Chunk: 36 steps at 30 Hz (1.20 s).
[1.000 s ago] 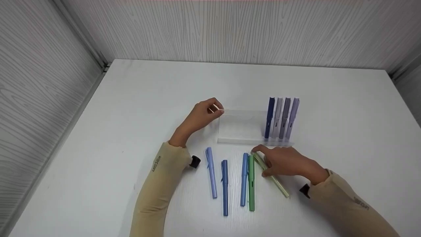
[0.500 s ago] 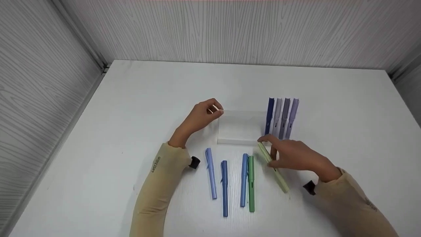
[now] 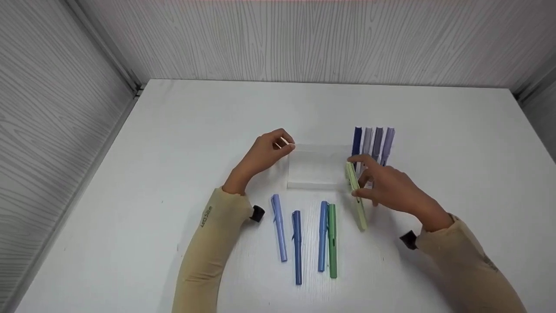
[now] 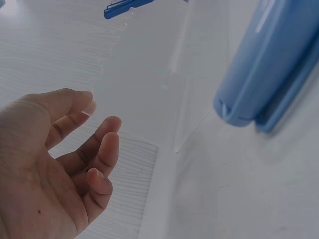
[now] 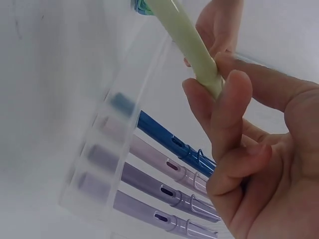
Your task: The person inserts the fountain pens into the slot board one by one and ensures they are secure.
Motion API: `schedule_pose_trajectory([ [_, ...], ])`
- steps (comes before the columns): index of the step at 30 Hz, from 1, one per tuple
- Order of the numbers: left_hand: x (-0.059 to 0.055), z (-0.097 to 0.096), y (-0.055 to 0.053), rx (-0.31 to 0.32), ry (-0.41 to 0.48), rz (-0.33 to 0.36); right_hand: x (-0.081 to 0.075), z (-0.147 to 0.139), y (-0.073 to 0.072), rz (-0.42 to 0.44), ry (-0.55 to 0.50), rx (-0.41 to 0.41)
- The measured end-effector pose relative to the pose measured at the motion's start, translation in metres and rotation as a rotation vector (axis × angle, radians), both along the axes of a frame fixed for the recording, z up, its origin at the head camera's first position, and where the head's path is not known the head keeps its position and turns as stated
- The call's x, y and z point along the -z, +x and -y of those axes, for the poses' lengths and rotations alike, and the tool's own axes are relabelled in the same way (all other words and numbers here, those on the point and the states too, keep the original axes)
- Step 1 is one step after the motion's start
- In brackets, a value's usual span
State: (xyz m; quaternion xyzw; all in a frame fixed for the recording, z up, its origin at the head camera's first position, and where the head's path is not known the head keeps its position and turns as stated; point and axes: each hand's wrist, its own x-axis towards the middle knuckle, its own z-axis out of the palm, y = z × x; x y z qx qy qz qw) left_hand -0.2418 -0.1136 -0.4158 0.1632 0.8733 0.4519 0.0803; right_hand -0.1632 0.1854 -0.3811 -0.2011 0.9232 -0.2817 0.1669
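A white table (image 3: 108, 174) bears a see-through pen stand (image 3: 319, 167). The stand's right end holds four pens upright, side by side; from left to right they are a navy pen (image 3: 357, 141), a pale lilac pen (image 3: 368, 137), a grey-purple pen (image 3: 378, 141) and a light purple pen (image 3: 388, 145). The two hands are well apart. The left hand (image 3: 265, 154) pinches the stand's upper left corner; the right hand (image 3: 393, 189) pinches a light green pen (image 3: 359, 215), held tilted in front of the stand near the navy pen. Whether that pen touches the stand cannot be told. On the table in front lie a green pen (image 3: 332, 243), a dark blue pen (image 3: 297, 250), a light blue pen (image 3: 280, 230) and a mid-blue pen (image 3: 322, 237), the last just beside the green one. Smallest is the lettering (image 3: 206, 216) on the left tan sleeve (image 3: 200, 261), which looks like "Let's Slim"; that on the right sleeve (image 3: 469, 265) is too blurred to read.
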Motion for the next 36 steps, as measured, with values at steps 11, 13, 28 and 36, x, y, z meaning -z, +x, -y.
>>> schedule_pose_trajectory([
  [11,0.002,0.001,0.000,0.008,0.004,0.000,0.001,0.001,-0.010,-0.178,-0.174,0.133],
  [13,0.002,0.001,0.000,0.008,0.002,-0.003,0.000,0.003,-0.011,-0.217,-0.204,0.161],
  [28,0.002,0.000,0.001,-0.001,-0.021,-0.011,0.000,0.013,-0.011,-0.429,-0.267,0.254],
  [36,0.002,0.001,0.000,0.005,-0.004,-0.003,0.003,0.019,-0.013,-0.492,-0.212,0.273],
])
